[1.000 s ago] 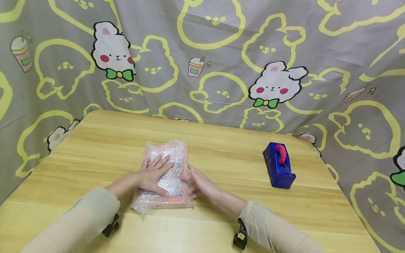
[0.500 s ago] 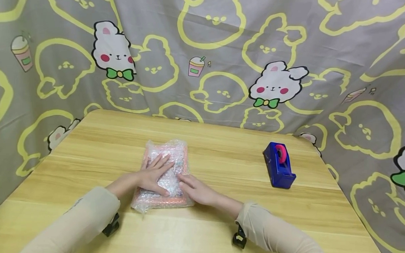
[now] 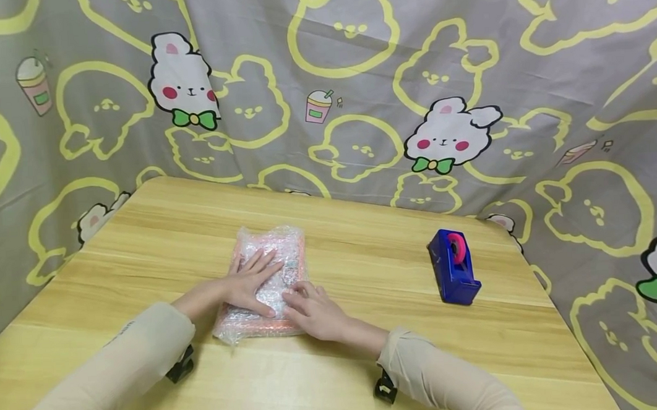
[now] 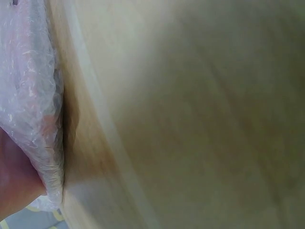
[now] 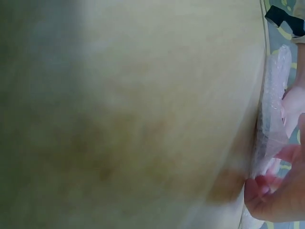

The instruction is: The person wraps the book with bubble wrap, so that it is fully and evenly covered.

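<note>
A flat rectangular package in clear bubble wrap [image 3: 258,243], with pinkish-orange edges showing through, lies on the wooden table. My left hand [image 3: 249,288] rests on top of it with fingers spread. In the left wrist view, part of that hand [image 4: 16,176] shows against the wrapped side. At the package's right edge, my right hand [image 3: 318,311] has bent fingers, and its thumb and index finger pinch the wrap near the lower right. The right wrist view shows those curled fingers [image 5: 267,183] at the wrap's edge. What lies inside the wrap is unclear.
A blue tape dispenser [image 3: 456,279] with a pink-cored roll [image 3: 458,248] stands to the right on the table [image 3: 375,252]. A grey curtain [image 3: 350,92] with rabbit drawings hangs behind the table and on both sides.
My right hand has moved from beside the package's right edge onto its lower right part, its fingers now more bent. The left hand and the package have stayed put.
</note>
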Action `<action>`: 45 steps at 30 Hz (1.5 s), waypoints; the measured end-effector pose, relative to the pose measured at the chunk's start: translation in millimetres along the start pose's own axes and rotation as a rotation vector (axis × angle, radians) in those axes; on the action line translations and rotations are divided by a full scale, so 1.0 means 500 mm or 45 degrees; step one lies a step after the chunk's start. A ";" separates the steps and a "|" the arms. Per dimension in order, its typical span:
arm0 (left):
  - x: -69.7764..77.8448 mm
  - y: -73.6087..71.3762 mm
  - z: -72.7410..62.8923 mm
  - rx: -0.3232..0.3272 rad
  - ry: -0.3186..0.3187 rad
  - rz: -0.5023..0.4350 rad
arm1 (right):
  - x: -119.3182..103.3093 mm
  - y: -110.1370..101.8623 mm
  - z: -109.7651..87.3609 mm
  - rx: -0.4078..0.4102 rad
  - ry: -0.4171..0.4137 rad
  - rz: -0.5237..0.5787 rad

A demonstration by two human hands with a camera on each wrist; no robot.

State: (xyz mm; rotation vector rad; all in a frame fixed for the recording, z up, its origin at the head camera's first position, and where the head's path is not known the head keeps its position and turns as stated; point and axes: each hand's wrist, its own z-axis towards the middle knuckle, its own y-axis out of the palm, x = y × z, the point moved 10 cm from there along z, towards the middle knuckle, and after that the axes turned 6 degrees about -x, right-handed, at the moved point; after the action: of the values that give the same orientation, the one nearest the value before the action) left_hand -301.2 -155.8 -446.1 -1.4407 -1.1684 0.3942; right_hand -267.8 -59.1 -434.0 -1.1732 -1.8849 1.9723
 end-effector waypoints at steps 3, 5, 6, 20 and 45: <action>0.000 -0.001 0.000 -0.001 0.000 0.001 | 0.008 0.001 -0.001 -0.023 0.061 0.041; 0.000 -0.001 0.000 -0.002 0.000 0.007 | 0.014 0.001 -0.002 -0.053 0.104 0.082; 0.000 -0.002 0.000 0.000 0.000 0.009 | 0.015 0.001 -0.002 -0.073 0.118 0.096; -0.003 0.001 -0.003 -0.008 -0.010 0.018 | -0.014 0.025 -0.012 -0.209 0.092 -0.133; 0.000 0.000 -0.002 0.006 -0.005 0.042 | -0.026 0.029 -0.008 -0.274 0.159 -0.289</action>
State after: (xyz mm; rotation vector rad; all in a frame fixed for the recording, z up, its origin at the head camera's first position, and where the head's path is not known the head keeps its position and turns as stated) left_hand -300.3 -156.2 -445.7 -1.4576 -1.1472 0.4228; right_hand -251.0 -66.7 -441.1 -1.0507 -2.0994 1.5760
